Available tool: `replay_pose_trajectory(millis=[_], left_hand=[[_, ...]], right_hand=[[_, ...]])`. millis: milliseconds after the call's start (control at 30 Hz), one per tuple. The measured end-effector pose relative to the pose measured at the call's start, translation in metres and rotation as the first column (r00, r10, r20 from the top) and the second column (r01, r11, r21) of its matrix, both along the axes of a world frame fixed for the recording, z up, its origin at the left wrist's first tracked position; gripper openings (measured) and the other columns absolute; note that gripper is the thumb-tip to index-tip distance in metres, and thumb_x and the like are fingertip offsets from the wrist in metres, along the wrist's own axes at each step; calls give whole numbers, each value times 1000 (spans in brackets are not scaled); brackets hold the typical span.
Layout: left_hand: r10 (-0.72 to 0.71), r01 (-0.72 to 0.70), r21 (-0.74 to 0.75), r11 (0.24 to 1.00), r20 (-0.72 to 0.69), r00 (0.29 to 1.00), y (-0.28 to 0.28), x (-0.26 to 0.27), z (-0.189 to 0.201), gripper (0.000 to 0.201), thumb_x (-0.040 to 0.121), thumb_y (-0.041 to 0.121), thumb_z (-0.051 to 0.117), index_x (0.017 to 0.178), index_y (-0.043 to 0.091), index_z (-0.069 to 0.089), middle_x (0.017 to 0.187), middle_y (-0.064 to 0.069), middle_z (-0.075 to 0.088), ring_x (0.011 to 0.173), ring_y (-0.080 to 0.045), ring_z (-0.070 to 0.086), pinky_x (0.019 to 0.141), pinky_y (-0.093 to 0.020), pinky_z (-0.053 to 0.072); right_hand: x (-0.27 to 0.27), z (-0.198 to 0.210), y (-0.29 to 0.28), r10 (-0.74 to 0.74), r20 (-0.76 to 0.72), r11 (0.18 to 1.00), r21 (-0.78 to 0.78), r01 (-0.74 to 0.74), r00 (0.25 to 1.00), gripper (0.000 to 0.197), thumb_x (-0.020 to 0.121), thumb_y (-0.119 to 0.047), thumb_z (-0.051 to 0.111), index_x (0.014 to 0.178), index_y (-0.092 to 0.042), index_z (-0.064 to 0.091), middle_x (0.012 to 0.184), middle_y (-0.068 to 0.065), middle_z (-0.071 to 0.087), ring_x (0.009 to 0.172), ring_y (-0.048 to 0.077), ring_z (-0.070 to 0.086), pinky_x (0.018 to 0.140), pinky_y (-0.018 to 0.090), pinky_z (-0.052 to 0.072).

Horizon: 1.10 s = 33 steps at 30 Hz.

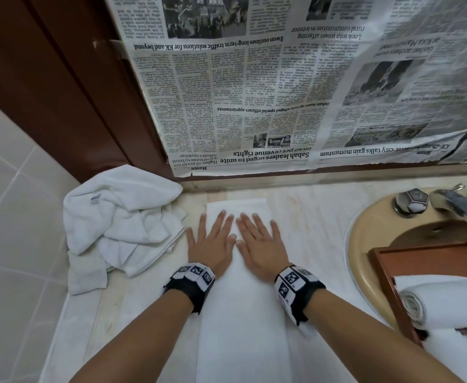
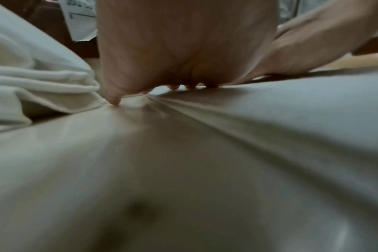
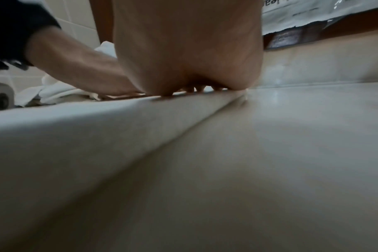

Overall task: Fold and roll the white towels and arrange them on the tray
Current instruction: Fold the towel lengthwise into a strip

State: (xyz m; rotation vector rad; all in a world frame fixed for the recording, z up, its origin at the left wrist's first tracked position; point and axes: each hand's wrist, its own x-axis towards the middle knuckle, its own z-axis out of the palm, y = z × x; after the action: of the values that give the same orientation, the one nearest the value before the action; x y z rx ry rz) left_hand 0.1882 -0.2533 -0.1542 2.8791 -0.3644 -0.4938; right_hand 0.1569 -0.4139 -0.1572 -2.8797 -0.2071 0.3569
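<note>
Both hands, left hand [image 1: 211, 244] and right hand [image 1: 260, 243], lie flat, fingers spread, pressing the long folded white towel strip [image 1: 243, 313]. Its long axis runs straight away from the person, so I'd guess rolling starts at an end.

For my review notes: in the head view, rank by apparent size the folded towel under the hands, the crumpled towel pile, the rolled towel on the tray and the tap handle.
1. Folded towel, though it lies nearest the camera.
2. Crumpled towel pile.
3. Rolled towel, cut off by the frame edge, so unsure.
4. Tap handle.
</note>
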Motion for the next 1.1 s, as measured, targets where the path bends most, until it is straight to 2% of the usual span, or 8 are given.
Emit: replay_pose_trajectory(millis=[300, 467, 567, 700, 900, 967, 1033, 1100], left_hand=[[207, -216, -156, 964, -71, 976, 21, -12, 18, 60, 104, 50, 19, 158, 35, -2, 165, 17, -7, 153, -25, -2, 122, -48, 4], [62, -77, -172, 982, -90, 994, 46, -113, 22, 76, 86, 67, -2, 157, 40, -1, 163, 21, -13, 152, -17, -11, 121, -49, 5], [-79, 77, -75, 994, -26, 997, 56, -163, 3, 68, 92, 67, 0, 156, 44, -5, 162, 22, -17, 151, -17, -17, 119, -52, -4], [-113, 114, 57, 992, -33, 993, 54, -190, -4, 61, 102, 57, 16, 158, 33, 16, 167, 9, 9, 152, -25, 7, 113, -56, 5], [-92, 95, 50, 994, -58, 994, 23, -175, 3, 64, 102, 55, 13, 153, 26, 36, 162, 0, 27, 146, -28, 27, 111, -60, 13], [-87, 91, 77, 993, -53, 995, 18, -156, 9, 67, 99, 59, 1, 158, 32, 17, 166, 5, 7, 152, -27, 15, 114, -60, 6], [-75, 80, 72, 994, -66, 995, 14, -134, 8, 73, 87, 67, -13, 154, 38, -15, 162, 13, -24, 152, -22, -14, 115, -57, -11], [-54, 58, 79, 995, -48, 997, 11, -112, 6, 79, 82, 73, -16, 153, 39, -21, 159, 16, -30, 151, -20, -20, 115, -56, -16]], right_hand=[[-24, 11, -53, -349, -74, 931, 85, 354, 934, 59, 106, -43, 15, 159, -23, -2, 166, -8, -8, 153, 16, -7, 123, 46, -2], [-126, 12, -25, -131, 65, 980, 160, 119, 989, 61, 103, -50, 14, 159, -29, 4, 165, -14, -5, 152, 10, -7, 121, 39, -2], [-178, 2, 1, -2, 118, 993, 116, -12, 993, 59, 105, -47, 21, 159, -25, 15, 166, -9, 9, 153, 13, 7, 118, 44, 9], [-208, -5, 7, -3, 57, 1000, 28, 2, 998, 60, 104, -47, 28, 156, -17, 28, 164, -1, 21, 150, 16, 22, 113, 47, 19], [-187, 3, -10, -39, -43, 999, -13, 38, 998, 61, 105, -48, 19, 155, -15, 31, 163, 2, 25, 148, 16, 28, 113, 46, 19], [-168, 6, -14, -57, -58, 998, -11, 57, 997, 64, 105, -49, 11, 156, -15, 28, 163, 1, 21, 148, 17, 27, 115, 45, 15], [-147, 8, -19, -29, -53, 1000, -10, 28, 998, 70, 99, -53, -3, 158, -16, 7, 164, -5, -3, 152, 13, 5, 120, 43, 3], [-128, 8, -23, -10, -60, 1000, 9, 10, 998, 79, 87, -59, -19, 155, -20, -12, 158, -10, -23, 146, 7, -21, 122, 42, -8]])
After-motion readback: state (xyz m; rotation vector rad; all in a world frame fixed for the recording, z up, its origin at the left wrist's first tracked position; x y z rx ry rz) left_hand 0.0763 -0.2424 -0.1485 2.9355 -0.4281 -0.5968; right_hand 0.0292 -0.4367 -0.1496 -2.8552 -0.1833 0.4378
